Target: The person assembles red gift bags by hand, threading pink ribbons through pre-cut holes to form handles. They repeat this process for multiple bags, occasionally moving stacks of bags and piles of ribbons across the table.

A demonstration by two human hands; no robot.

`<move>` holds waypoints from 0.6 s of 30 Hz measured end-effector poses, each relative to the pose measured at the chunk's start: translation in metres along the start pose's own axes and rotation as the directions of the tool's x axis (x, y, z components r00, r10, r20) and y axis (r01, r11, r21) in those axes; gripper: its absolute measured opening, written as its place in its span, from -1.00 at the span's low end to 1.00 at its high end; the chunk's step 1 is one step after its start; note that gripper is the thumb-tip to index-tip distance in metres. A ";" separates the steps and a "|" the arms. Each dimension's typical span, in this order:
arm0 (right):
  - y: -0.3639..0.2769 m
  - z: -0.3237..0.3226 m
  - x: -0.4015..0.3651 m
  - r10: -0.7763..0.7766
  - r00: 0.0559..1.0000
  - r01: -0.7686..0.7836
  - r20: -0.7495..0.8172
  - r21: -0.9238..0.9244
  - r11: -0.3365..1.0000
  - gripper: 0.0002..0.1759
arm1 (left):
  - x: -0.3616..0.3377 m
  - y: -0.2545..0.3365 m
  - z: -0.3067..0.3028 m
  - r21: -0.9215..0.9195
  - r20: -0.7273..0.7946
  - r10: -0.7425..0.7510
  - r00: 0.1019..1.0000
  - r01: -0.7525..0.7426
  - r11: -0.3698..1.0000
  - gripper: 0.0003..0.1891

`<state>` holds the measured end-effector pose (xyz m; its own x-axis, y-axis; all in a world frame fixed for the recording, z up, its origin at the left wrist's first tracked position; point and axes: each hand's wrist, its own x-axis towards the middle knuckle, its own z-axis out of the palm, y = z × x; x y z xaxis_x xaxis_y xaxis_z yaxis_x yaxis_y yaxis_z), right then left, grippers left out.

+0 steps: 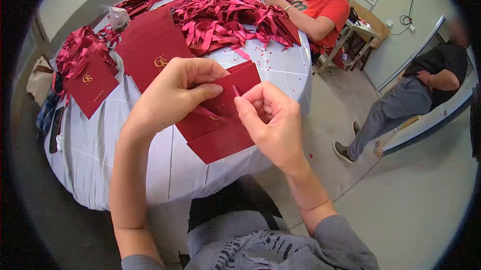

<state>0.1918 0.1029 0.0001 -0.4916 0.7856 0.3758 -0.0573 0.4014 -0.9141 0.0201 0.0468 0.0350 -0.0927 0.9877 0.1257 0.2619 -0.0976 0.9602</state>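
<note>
In front of me is a dark red paper bag (245,75), tilted, with part of a gold mark showing. My left hand (175,92) is closed at its upper left edge, thumb and fingers pinching there. My right hand (270,119) pinches the end of a narrow red ribbon (236,90) that stands out from the bag's face. More dark red paper (220,151) lies beneath, close to the table's near edge. How the ribbon runs behind my fingers is hidden.
A white-covered round table (135,165) bears a stack of red bags (153,39), a ribboned bag pile (92,87) and a large ribbon heap (220,14). A phone (56,129) lies at left. One person in red (320,12) handles ribbon; another (401,99) is at right.
</note>
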 end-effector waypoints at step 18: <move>-0.009 -0.029 0.005 0.190 0.945 -0.262 0.266 0.270 0.927 -0.86 | -0.014 0.013 0.046 0.644 -0.070 0.515 0.854 -0.356 0.677 -0.84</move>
<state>0.2150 0.1169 0.0148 -0.7065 0.6935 0.1411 -0.1588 0.0390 -0.9865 0.0688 0.0376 0.0338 -0.0111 0.7850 0.6194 0.8288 -0.3393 0.4449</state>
